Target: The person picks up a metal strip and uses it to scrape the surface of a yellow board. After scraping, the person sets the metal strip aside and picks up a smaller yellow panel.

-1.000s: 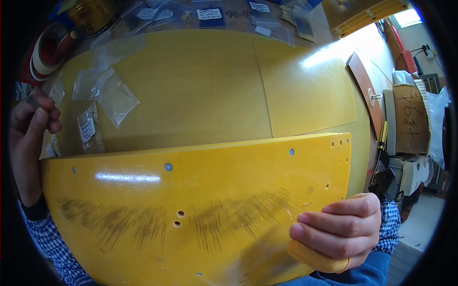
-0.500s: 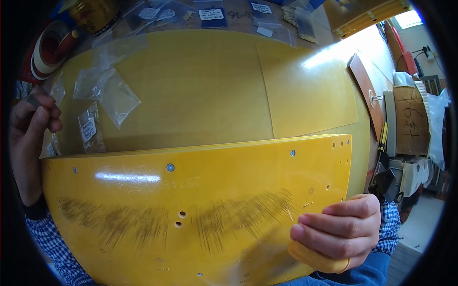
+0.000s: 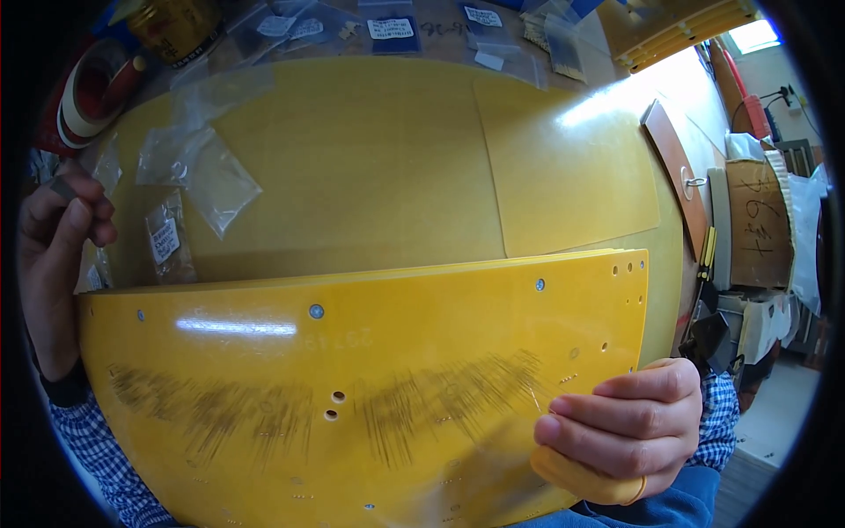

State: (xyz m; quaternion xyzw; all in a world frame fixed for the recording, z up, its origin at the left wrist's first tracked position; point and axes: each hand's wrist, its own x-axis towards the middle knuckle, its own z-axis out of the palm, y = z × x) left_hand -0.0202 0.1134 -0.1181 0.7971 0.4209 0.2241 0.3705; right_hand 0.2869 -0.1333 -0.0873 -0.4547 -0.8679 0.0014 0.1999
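Very little has shifted over the last second, as far as I can see from the head view. The big yellow panel (image 3: 370,387) sits in the same place across the lower half of the picture, its top edge just in front of the stack of yellow sheets (image 3: 370,167) on the counter (image 3: 687,106), its dark scuffed streaks and small drilled holes facing me. My right hand (image 3: 620,422) holds the same spot on the panel's lower right corner: that grip is pressed together on the panel, fingers folded over the front face, with a yellow rubber cot (image 3: 585,475) on the thumb below.

The only change I notice is at the left hand (image 3: 57,229). It has drifted a touch upward beside the panel's left end, fingers curled in near the thumb. Something small and grey seems to be at the fingertips, but I cannot tell whether that grip is really pinching anything.

Clear plastic bags (image 3: 189,189) lie on the sheets just right of that hand, and rolls of tape (image 3: 84,97) rest at the far left corner. I read this as a steady pause: the panel is held still by one hand while the other is busy off its edge.
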